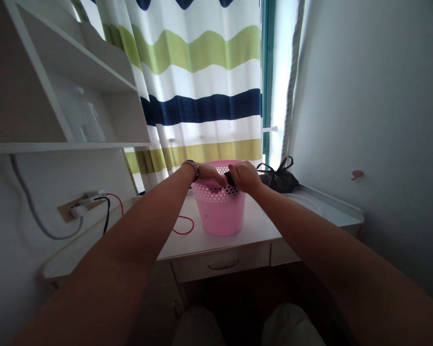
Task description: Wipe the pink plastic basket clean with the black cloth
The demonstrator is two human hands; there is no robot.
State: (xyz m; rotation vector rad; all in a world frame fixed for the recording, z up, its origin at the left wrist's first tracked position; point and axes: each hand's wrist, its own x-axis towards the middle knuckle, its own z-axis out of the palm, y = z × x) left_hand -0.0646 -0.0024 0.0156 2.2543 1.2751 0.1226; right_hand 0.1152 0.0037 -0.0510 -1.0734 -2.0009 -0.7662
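A pink plastic basket [222, 216] with a perforated upper band stands upright on the white desk [176, 245]. At its rim on the left is my left hand [210, 174], with a beaded bracelet at the wrist; its fingers reach toward the basket's opening, and what they hold, if anything, is hidden. My right hand [243, 177] is closed at the rim on the right, gripping a small black item [230, 179] that looks like folded plastic. Part of the black item shows between the two hands.
A tied black bag [279, 180] sits behind on the right of the desk. A red cable [185, 226] lies left of the basket. Plugs fill a wall socket [80, 207] at left, below a white shelf [68, 146]. A striped curtain [202, 105] hangs behind.
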